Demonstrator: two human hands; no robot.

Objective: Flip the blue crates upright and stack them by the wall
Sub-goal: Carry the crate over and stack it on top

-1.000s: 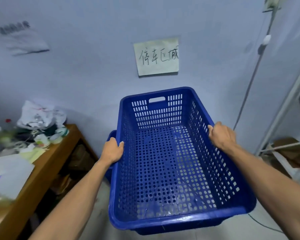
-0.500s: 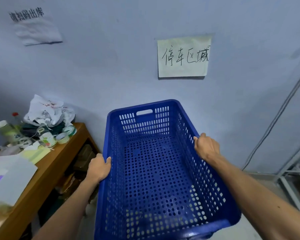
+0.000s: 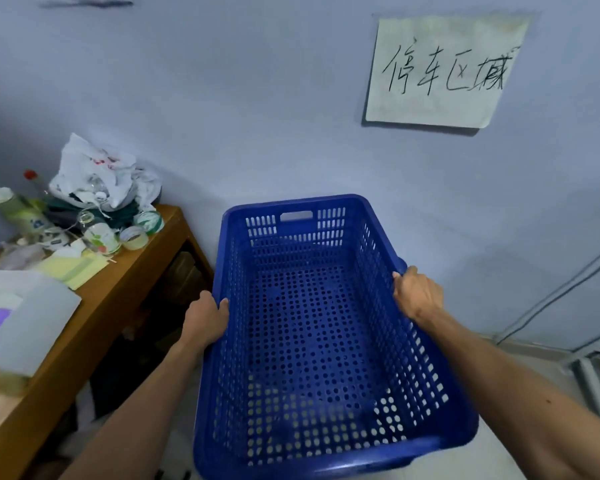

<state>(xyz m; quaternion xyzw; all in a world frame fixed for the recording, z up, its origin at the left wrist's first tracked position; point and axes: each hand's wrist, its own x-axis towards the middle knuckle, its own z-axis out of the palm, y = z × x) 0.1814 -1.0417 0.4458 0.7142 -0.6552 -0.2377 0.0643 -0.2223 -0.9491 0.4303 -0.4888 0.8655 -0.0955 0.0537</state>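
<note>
**Blue crate upright in my two hands, close to the wall**

The pale blue wall (image 3: 257, 98) fills most of what I see, and it stands just behind everything else. In front of it I hold the blue crate (image 3: 309, 341). The crate is upright, with its open side up and its perforated floor facing me. Its far short end, the one with the handle slot, is near the wall. Its near end is low in the view, close to my body. I cannot tell whether the crate rests on something below or hangs only from my hands.

To the left of the crate is a wooden desk (image 3: 118, 289), which also stands against the wall. A white sheet of paper (image 3: 28, 317) lies on its near part. On the wall, up and to the right, hangs a paper sign (image 3: 440, 71) with handwritten black characters. At the far corner of the desk lies a crumpled white plastic bag (image 3: 94, 168).

My left hand (image 3: 205, 320) grasps the left long rim of the crate. The thumb lies over the rim and the fingers are hidden on the outer side. My right hand (image 3: 418, 296) grasps the right long rim, a little farther from me, and is clenched around the edge.

Some tape rolls (image 3: 134, 237) lie on the desk in front of the bag.
</note>
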